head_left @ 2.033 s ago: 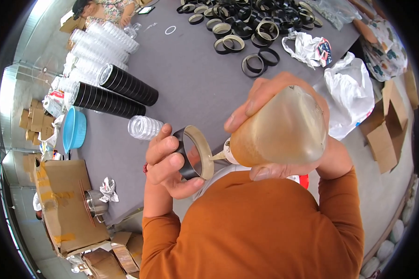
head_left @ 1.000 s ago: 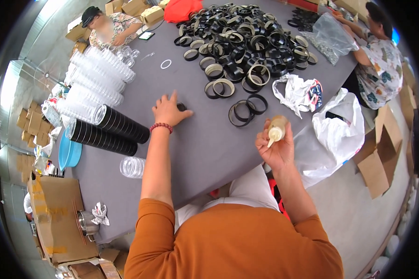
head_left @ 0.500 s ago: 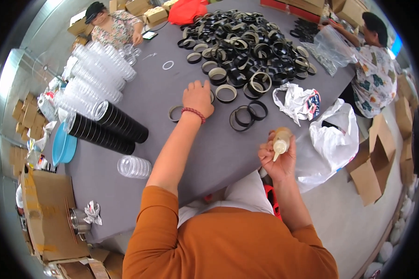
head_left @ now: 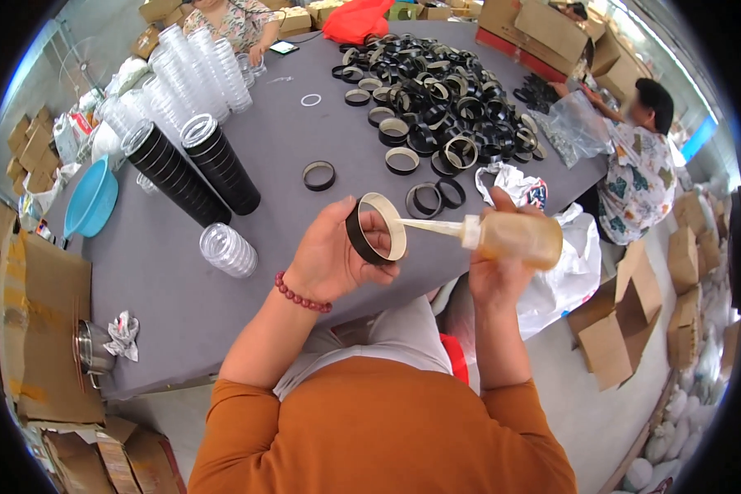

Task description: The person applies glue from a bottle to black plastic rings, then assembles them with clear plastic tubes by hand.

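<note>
Between the fingers and thumb of my left hand point(head_left: 317, 257) is a black ring point(head_left: 363, 237) with a beige inner wall, its opening turned toward the right. My right hand point(head_left: 498, 276) grips a squeeze bottle point(head_left: 518, 240) of amber liquid, tipped sideways. The bottle's long thin nozzle point(head_left: 432, 226) reaches to the ring's beige inside near its right rim; whether it touches I cannot tell. A loose black ring point(head_left: 319, 175) lies on the table beyond my left hand. More single rings, such as one beige-lined ring point(head_left: 401, 161), lie near the large heap of rings point(head_left: 444, 90).
Clear plastic rings stand in stacks point(head_left: 197, 74) at left, by two black stacks point(head_left: 173, 169) and a short clear stack point(head_left: 229, 250). A blue basin point(head_left: 91, 198) sits at the table's left edge. White plastic bags point(head_left: 580, 263) are at right. Two people work across the table.
My left hand has picked up a ring from the table and brought it back toward me. The bottle has swung from pointing at me to pointing left, its nozzle now at the ring.
</note>
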Demonstrator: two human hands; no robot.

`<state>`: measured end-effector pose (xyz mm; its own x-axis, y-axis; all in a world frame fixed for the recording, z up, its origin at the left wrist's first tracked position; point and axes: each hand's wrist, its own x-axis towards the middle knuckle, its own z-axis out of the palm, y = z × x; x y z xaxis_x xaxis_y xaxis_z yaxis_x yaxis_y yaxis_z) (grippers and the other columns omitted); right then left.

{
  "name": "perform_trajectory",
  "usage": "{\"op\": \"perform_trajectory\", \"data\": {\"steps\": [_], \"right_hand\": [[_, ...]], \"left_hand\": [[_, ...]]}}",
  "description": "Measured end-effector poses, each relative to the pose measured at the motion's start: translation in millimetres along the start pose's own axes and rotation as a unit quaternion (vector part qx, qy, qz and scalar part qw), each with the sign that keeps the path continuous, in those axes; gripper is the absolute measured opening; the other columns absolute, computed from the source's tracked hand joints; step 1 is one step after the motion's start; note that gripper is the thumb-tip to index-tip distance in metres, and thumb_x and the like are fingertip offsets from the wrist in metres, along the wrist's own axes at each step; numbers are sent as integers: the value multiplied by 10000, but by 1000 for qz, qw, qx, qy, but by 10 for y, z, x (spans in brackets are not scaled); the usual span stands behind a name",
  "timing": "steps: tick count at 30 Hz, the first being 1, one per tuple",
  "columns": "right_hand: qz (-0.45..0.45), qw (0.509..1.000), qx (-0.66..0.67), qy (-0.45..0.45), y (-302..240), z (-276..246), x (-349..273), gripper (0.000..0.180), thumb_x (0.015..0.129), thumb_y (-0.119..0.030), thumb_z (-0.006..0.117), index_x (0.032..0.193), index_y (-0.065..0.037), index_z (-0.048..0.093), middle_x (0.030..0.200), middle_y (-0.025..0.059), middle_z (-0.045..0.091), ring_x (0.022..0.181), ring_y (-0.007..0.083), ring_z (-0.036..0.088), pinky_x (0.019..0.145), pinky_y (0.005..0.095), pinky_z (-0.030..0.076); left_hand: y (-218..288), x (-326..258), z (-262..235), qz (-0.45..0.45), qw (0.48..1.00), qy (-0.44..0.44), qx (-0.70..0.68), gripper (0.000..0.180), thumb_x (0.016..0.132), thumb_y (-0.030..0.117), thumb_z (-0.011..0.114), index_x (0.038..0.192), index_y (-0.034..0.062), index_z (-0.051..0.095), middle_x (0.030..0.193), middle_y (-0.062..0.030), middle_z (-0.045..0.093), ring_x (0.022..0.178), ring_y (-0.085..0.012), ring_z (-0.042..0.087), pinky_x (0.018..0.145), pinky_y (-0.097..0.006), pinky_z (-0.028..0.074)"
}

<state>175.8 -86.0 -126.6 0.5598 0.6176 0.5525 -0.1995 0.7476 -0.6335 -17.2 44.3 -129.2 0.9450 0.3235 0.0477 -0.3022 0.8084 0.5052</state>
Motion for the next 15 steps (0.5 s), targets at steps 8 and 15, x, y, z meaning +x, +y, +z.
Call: {"op": "perform_trajectory", "data": {"steps": [8,15], "right_hand": [[-283,876,-270,-282,-361,387,70,792,591,-300,924,1191,-143,432,1060,120,670,898,241,582,765,338,466],[-297,840,-317,-323,-499,600,60,701,553,-225,935,1097,-145,500,1036,80,686,884,241,620,748,348,480]], "left_hand": [[-34,-325,376,-75,991,72,-87,843,875,677,339,1064,-115,558,850,-251,661,627,-317,677,505,-343,575],[-33,-423,468,-90,987,98,-86,830,867,684,362,1018,-106,569,780,-249,664,564,-303,663,459,-317,557]]}}
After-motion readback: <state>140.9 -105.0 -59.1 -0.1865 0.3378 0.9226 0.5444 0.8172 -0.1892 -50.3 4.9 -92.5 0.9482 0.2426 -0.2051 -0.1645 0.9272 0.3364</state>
